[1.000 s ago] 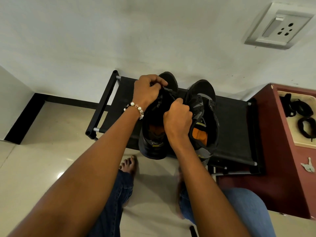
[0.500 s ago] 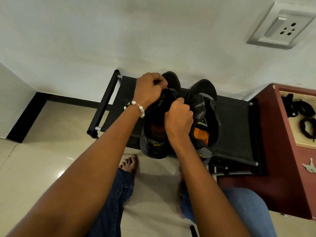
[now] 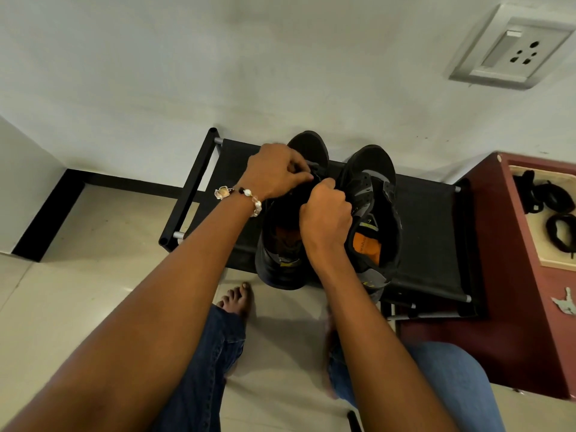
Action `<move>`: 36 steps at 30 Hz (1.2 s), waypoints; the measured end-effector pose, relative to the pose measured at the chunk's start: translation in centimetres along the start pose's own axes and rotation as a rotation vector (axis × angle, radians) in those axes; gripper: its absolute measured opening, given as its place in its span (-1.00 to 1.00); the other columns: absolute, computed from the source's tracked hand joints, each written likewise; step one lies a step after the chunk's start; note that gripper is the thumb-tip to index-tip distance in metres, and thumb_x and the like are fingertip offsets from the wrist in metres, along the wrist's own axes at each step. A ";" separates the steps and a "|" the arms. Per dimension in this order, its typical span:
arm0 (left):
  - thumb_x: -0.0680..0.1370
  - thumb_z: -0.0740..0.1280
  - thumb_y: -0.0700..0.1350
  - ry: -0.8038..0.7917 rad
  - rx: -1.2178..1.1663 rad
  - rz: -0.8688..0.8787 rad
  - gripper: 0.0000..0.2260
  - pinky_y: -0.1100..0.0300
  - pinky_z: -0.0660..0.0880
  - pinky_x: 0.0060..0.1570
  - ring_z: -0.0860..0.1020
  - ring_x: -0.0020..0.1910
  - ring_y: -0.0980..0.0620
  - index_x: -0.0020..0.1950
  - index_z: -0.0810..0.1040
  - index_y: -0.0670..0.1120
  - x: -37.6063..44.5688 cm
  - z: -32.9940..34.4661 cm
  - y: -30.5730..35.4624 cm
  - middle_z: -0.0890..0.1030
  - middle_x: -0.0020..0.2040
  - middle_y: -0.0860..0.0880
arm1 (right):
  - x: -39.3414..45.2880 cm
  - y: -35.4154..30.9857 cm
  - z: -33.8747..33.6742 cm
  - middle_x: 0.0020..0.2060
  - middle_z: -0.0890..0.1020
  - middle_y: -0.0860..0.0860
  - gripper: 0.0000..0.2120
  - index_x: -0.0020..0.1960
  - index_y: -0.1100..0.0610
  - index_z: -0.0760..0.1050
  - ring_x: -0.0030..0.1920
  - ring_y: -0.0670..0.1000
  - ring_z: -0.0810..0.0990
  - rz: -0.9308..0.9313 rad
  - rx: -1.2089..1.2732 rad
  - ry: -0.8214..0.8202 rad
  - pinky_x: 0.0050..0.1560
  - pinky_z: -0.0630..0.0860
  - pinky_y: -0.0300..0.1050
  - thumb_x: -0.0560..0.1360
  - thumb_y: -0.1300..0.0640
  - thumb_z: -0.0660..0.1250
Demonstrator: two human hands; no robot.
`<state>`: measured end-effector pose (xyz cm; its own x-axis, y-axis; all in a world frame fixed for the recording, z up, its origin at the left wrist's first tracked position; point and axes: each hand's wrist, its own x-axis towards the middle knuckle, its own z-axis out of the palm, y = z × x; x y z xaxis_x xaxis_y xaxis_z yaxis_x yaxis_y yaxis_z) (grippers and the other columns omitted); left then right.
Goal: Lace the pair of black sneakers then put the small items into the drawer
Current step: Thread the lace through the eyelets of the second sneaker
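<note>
Two black sneakers with orange insoles stand side by side on a low black rack (image 3: 430, 232), toes toward the wall. Both hands work over the left sneaker (image 3: 280, 254). My left hand (image 3: 276, 171), with a bead bracelet at the wrist, pinches a black lace near the shoe's toe end. My right hand (image 3: 325, 213) is curled over the tongue area and grips the lace too; the lace itself is mostly hidden by the fingers. The right sneaker (image 3: 375, 210) stands untouched. An open drawer (image 3: 530, 238) at the right holds black coiled bands (image 3: 562, 235).
The dark red cabinet (image 3: 498, 307) with the drawer stands right of the rack; a small pale keyring-like item (image 3: 565, 302) lies on it. A white wall with a socket plate (image 3: 511, 48) is behind. My bare feet and jeans-clad knees are on the tiled floor below.
My hands stayed on the left sneaker; the left hand shifted slightly toward the right hand while working the lace. The shoes have not moved.
</note>
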<state>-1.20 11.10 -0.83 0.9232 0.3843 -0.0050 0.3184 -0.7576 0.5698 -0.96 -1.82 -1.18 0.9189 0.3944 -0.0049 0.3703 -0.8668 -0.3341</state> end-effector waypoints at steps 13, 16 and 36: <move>0.55 0.25 -0.22 0.302 -1.382 -0.334 -0.86 0.07 0.51 0.00 0.63 -0.13 -0.06 -0.19 0.53 -0.12 -0.8 -3.3 1.2 0.63 -0.20 -0.07 | 0.1 0.0 0.3 0.02 0.62 0.22 -0.80 0.21 0.30 0.38 0.01 0.23 0.64 0.011 -0.010 0.014 -0.16 0.55 0.00 0.65 0.23 0.13; 0.56 0.16 -0.21 0.441 -1.984 -0.277 -0.83 0.08 0.56 -0.13 0.47 -0.42 -0.02 -0.23 0.40 -0.12 -1.2 -5.7 0.4 0.50 -0.35 -0.06 | 0.0 0.0 0.3 0.02 0.62 0.21 -0.79 0.22 0.29 0.38 0.00 0.22 0.64 0.004 -0.012 0.015 -0.16 0.55 -0.02 0.65 0.21 0.12; 0.57 0.32 -0.04 0.174 0.440 -0.009 -0.82 0.12 0.45 -0.18 0.49 0.09 -0.09 0.07 0.62 -0.09 -0.5 1.7 3.2 0.48 0.16 -0.09 | 0.2 0.2 0.3 0.08 0.60 0.24 -0.76 0.25 0.31 0.36 0.07 0.26 0.62 0.002 -0.052 0.005 -0.10 0.54 0.02 0.68 0.23 0.03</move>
<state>-0.30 7.61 -0.45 0.8822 0.4460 0.1513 0.4216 -0.8911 0.1681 -0.78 -1.83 -1.49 0.9204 0.3910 -0.0009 0.3746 -0.8824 -0.2845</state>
